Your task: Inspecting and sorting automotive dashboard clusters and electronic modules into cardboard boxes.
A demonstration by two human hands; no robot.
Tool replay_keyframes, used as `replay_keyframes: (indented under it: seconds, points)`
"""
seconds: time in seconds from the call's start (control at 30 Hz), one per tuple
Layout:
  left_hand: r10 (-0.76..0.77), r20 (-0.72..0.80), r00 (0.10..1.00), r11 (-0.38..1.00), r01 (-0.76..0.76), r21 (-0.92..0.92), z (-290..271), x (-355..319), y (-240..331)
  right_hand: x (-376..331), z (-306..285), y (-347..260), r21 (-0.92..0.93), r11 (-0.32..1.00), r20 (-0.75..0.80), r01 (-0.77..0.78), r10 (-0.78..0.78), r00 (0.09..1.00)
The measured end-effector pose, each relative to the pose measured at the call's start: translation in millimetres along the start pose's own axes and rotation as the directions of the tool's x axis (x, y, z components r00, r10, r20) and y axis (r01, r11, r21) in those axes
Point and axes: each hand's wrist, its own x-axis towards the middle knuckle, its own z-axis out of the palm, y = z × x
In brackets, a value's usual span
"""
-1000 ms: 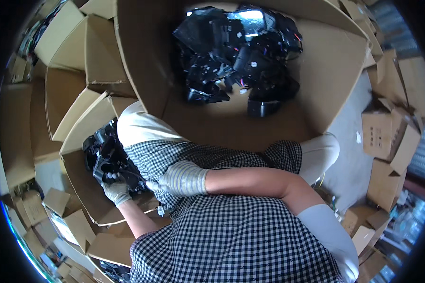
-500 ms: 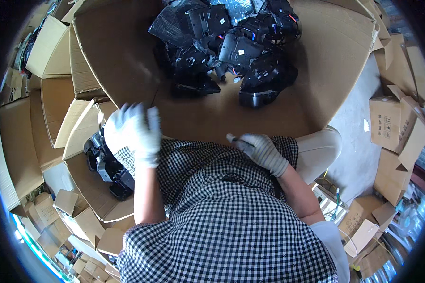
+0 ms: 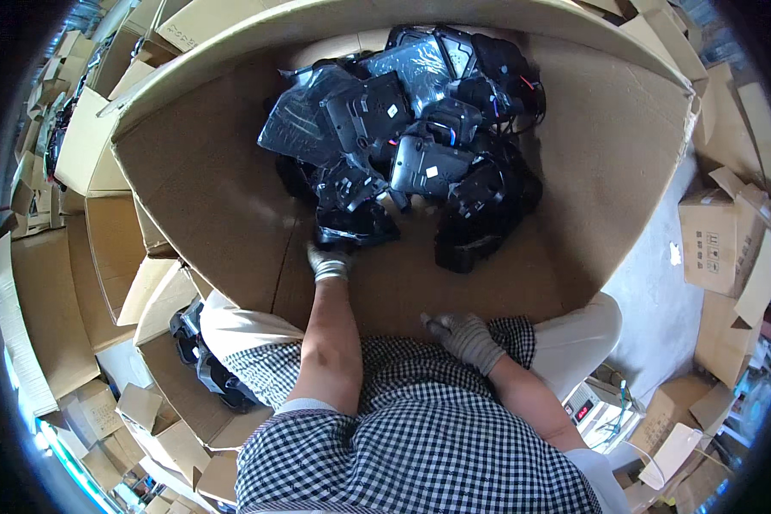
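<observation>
My left hand (image 3: 327,261), in a whitish knitted glove, reaches into a large cardboard box (image 3: 223,214). It touches the near edge of a glossy black plastic housing (image 3: 355,224); its fingers are hidden there, so I cannot tell whether they grip it. Behind that piece lies a heap of black plastic housings (image 3: 433,167), some with wires and small white labels. My right hand (image 3: 469,339), also gloved, is closed above my lap near the box's front edge. Whatever it may hold is too small to make out.
A smaller box with black parts (image 3: 218,377) stands at my left. Further cardboard boxes (image 3: 120,257) crowd the left side, and a taped carton (image 3: 713,240) sits on the right. A pale device with a red display (image 3: 584,411) and cables is at lower right.
My left hand has gone from above the left-hand small box forward into the large box, up to a black housing. My right hand stays over my lap. The view has tilted farther into the box.
</observation>
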Motion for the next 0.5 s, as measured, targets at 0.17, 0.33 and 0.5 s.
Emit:
replay_keyframes:
  seconds: [0.17, 0.33, 0.5]
  points:
    - [-0.23, -0.112, 0.967, 0.949, 0.197, -0.246, 52.1, -38.8, 4.4, -6.6, 0.8, -0.1, -0.031, 0.996, -0.098, 0.084, -0.087, 0.991]
    - [-0.138, 0.198, 0.97, 0.97, 0.092, 0.224, 46.4, -48.2, -51.3, -3.8, 14.7, 5.3, -0.11, 0.988, -0.254, 0.112, -0.137, 0.958]
    - [-0.235, 0.133, 0.963, 0.959, 0.208, 0.194, 66.6, -143.2, -37.2, -12.9, 7.5, 2.2, 0.081, 0.99, -0.517, 0.114, -0.056, 0.854]
